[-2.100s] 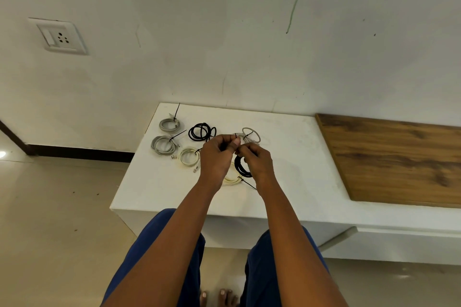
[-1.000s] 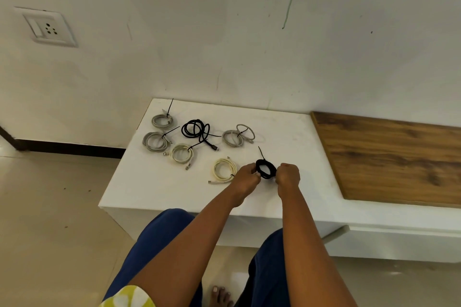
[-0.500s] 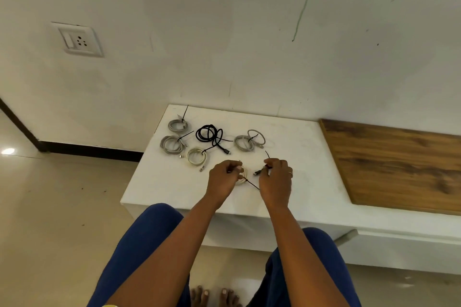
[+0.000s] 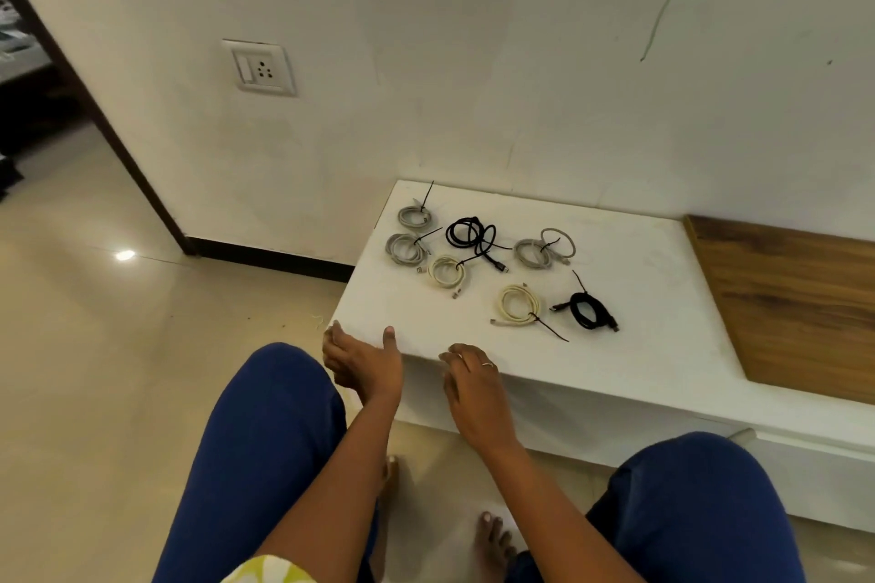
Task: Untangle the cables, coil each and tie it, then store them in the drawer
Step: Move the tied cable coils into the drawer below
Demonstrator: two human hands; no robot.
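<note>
Several coiled, tied cables lie on the white unit top: three grey coils, two cream coils, a larger black coil and a small black coil at the right. My left hand is at the unit's front left corner, fingers open, thumb at the top edge. My right hand hovers at the front edge with fingers loosely bent, holding nothing.
The unit's white front face drops below the edge, with a drawer front lower right. A wooden panel covers the top's right side. A wall socket is at upper left. My knees flank the hands.
The small black coil that both hands held has been let go and lies on the top. Both hands have drawn back and down to the unit's front edge.
</note>
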